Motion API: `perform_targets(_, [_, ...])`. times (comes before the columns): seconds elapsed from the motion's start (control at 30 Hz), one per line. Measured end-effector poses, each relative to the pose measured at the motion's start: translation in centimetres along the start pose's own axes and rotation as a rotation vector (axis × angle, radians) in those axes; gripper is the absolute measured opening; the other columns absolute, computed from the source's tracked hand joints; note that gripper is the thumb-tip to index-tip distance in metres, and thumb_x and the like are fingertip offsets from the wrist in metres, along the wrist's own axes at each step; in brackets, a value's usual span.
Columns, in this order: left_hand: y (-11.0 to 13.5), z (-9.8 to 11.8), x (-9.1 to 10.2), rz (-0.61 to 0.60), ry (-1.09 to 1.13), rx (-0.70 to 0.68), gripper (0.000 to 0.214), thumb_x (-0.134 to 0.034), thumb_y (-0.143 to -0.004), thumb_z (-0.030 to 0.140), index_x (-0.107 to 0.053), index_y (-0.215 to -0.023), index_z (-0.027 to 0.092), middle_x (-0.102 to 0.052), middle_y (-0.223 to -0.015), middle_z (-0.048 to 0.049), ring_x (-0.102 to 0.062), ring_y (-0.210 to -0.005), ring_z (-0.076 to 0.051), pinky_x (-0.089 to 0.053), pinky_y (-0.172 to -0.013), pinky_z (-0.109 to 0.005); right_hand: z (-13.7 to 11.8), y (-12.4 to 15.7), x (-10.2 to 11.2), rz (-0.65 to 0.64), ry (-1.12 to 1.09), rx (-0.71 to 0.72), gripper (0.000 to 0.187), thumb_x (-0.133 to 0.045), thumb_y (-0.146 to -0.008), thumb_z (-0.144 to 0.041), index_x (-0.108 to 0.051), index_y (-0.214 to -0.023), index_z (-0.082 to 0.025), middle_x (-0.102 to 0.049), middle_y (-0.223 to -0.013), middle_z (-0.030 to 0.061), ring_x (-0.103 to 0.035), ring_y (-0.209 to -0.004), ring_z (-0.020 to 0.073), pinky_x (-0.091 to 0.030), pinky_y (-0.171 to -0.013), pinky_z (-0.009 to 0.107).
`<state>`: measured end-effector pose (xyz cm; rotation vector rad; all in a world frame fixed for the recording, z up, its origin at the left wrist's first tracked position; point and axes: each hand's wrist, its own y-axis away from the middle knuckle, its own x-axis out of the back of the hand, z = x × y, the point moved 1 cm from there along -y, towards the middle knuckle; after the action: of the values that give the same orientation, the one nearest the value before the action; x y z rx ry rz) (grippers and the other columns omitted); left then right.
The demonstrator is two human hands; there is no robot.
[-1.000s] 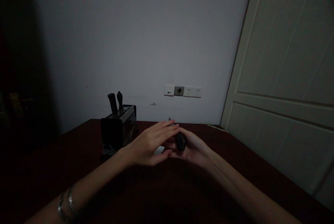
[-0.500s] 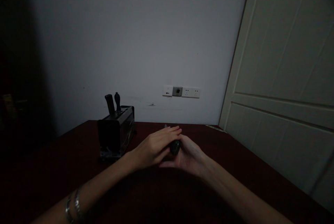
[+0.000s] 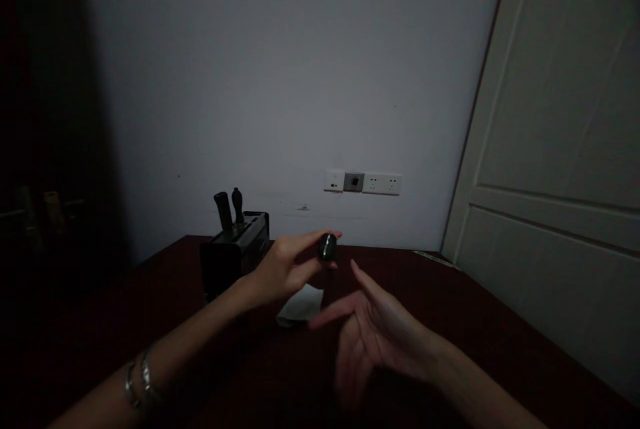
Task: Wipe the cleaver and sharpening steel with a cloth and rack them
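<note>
My left hand (image 3: 295, 263) pinches what looks like a knife (image 3: 327, 247) by its dark handle, held above the table. The handle's rounded butt faces me, and any blade beyond it is hidden. My right hand (image 3: 373, 332) is apart from it, lower and to the right, with thumb and fingers spread and nothing in them; its lower fingers are blurred. Below my left hand a pale, thin sheet (image 3: 303, 305), paper or cloth, lies with a curled edge. Left of my hands stands a dark knife block (image 3: 235, 249) with two black handles (image 3: 230, 207) sticking up.
The dark red table (image 3: 400, 282) reaches back to a pale wall (image 3: 300, 82) with a row of sockets (image 3: 363, 182). A flat patterned strip (image 3: 435, 259) lies at the far right edge. A white panelled door (image 3: 555, 169) stands on the right.
My right hand has come off the knife, dropping down and opening. My left hand keeps the knife, slightly raised. The pale sheet has come into sight below. The view has shifted a little left.
</note>
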<state>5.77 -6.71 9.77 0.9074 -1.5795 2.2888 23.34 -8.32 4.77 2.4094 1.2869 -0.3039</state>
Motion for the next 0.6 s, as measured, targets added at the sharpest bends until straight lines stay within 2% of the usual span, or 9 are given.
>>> perform_targets(0.07, [-1.1,-0.1,1.2,0.042,0.026,0.072,0.034,-0.057,-0.079,0.015,-0.058,-0.112,0.014,-0.069,-0.087,-0.0052,-0.064,-0.075,-0.013,-0.053,-0.07,-0.025,1.1,0.1,0.1,0.06,0.02,-0.061,0.095,-0.005,-0.075,-0.074,-0.064,-0.093,-0.002,-0.063,-0.053,0.0104,-0.061,-0.045,0.0155,-0.043,-0.041,0.022])
perform_targets(0.13, [-2.3,-0.4,2.8,0.102,0.087,0.111,0.03,-0.059,-0.078,0.018,-0.061,-0.107,0.013,-0.067,-0.096,-0.0073,-0.063,-0.084,-0.016,-0.053,-0.077,-0.028,2.6,-0.3,0.8,0.156,0.049,-0.087,0.092,-0.008,-0.076,-0.073,-0.067,-0.079,-0.004,-0.056,-0.043,0.0055,-0.053,-0.035,0.0108,-0.035,-0.033,0.017])
perform_targets(0.23, [-4.6,-1.0,5.7,0.184,0.194,0.148,0.027,-0.061,-0.077,0.022,-0.062,-0.101,0.011,-0.065,-0.102,-0.0104,-0.063,-0.091,-0.02,-0.051,-0.083,-0.034,5.3,-1.9,3.2,0.342,0.076,-0.058,0.081,-0.014,-0.08,-0.07,-0.064,-0.06,-0.009,-0.045,-0.032,0.0001,-0.043,-0.026,0.0074,-0.026,-0.029,0.015])
perform_targets(0.3, [-6.2,-1.4,8.0,0.24,0.207,0.181,0.024,-0.062,-0.076,0.022,-0.062,-0.097,0.01,-0.066,-0.098,-0.0105,-0.063,-0.089,-0.021,-0.051,-0.084,-0.037,6.9,-3.1,5.2,0.453,0.126,-0.043,0.076,-0.017,-0.081,-0.068,-0.063,-0.06,-0.01,-0.044,-0.032,-0.0004,-0.043,-0.027,0.0078,-0.025,-0.029,0.015])
perform_targets(0.4, [-8.5,-2.0,11.6,0.298,0.192,0.261,0.026,-0.062,-0.077,0.024,-0.06,-0.097,0.008,-0.066,-0.095,-0.0107,-0.064,-0.088,-0.022,-0.05,-0.084,-0.041,8.8,-4.2,8.2,0.613,0.342,0.019,0.073,-0.016,-0.082,-0.066,-0.062,-0.068,-0.011,-0.052,-0.04,0.0025,-0.052,-0.036,0.012,-0.036,-0.036,0.019])
perform_targets(0.47, [-9.9,-2.7,13.8,0.314,0.187,0.315,0.028,-0.06,-0.078,0.026,-0.058,-0.099,0.007,-0.065,-0.094,-0.0112,-0.063,-0.09,-0.024,-0.05,-0.085,-0.044,9.5,-4.3,9.8,0.749,0.601,0.118,0.067,-0.019,-0.084,-0.062,-0.063,-0.076,-0.013,-0.061,-0.054,0.0057,-0.061,-0.052,0.0161,-0.047,-0.048,0.025])
perform_targets(0.53, [-11.0,-3.7,15.7,0.316,0.192,0.339,0.027,-0.058,-0.08,0.027,-0.057,-0.099,0.007,-0.065,-0.093,-0.0118,-0.063,-0.091,-0.024,-0.049,-0.086,-0.044,10.3,-4.3,10.9,0.783,0.93,0.245,0.053,-0.033,-0.083,-0.058,-0.065,-0.081,-0.016,-0.067,-0.073,0.0083,-0.064,-0.073,0.02,-0.051,-0.067,0.029])
perform_targets(0.6, [-11.8,-5.0,17.2,0.307,0.201,0.361,0.027,-0.057,-0.082,0.028,-0.057,-0.098,0.006,-0.064,-0.093,-0.0125,-0.063,-0.092,-0.023,-0.047,-0.088,-0.044,11.3,-4.6,12.0,0.757,1.094,0.314,0.038,-0.047,-0.08,-0.051,-0.067,-0.089,-0.019,-0.068,-0.094,0.0099,-0.062,-0.093,0.0234,-0.049,-0.082,0.031])
